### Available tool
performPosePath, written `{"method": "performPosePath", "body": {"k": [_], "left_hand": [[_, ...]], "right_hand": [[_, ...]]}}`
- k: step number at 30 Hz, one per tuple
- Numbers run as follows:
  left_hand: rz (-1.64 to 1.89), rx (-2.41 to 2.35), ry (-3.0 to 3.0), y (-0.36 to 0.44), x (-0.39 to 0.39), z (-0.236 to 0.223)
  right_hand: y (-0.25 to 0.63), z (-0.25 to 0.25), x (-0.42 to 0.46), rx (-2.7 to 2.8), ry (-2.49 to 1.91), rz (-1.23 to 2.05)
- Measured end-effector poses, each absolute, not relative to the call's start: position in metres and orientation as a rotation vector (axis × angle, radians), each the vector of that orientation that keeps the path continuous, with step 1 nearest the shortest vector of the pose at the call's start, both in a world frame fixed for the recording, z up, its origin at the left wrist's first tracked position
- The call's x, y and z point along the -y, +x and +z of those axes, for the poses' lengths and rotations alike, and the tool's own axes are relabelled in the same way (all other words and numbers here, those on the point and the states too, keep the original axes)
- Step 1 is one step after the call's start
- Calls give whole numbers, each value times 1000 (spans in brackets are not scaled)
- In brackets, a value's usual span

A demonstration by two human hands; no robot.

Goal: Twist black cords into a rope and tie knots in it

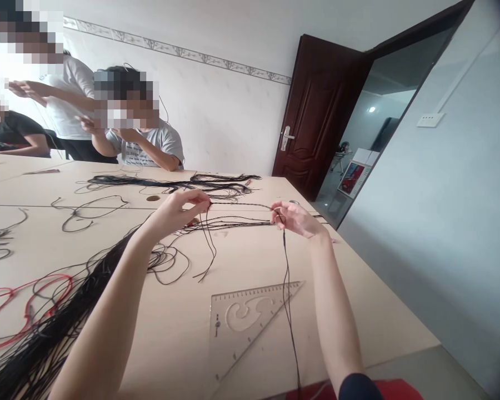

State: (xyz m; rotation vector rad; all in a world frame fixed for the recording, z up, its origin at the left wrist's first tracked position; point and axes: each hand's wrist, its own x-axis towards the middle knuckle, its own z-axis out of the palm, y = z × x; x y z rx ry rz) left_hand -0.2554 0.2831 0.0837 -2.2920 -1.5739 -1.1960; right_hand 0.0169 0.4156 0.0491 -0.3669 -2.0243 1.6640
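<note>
One short braided black cord (241, 204) is held taut above the counter (170, 339). By the left hand (179, 212), a narrow grip is kept on one end, pinched between fingertips and thumb; by the right hand (296, 218), the other end is held just as narrowly, with loose strands (285, 289) hanging below. A clear plastic set square (237, 328) is laid on the counter, and a thick hank of black cords (45, 333) is spread beside the left forearm.

A dark wooden door (320, 116) stands open in a white wall (220, 122) topped by a patterned border (175, 51).
</note>
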Motion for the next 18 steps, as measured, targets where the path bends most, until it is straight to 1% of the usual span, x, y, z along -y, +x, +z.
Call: {"method": "performPosePath", "body": {"k": [4, 9, 12, 18], "left_hand": [[-1180, 1553, -2330, -242, -272, 92], [-1125, 1570, -2451, -214, -254, 102], [-1150, 1468, -2467, -201, -243, 105], [-1223, 1208, -2431, -189, -222, 110]], "right_hand": [[1, 51, -406, 2205, -351, 1743], [-22, 72, -361, 2208, -227, 1660], [-24, 85, -325, 2113, -123, 1501], [-11, 95, -280, 2041, -276, 1206]]}}
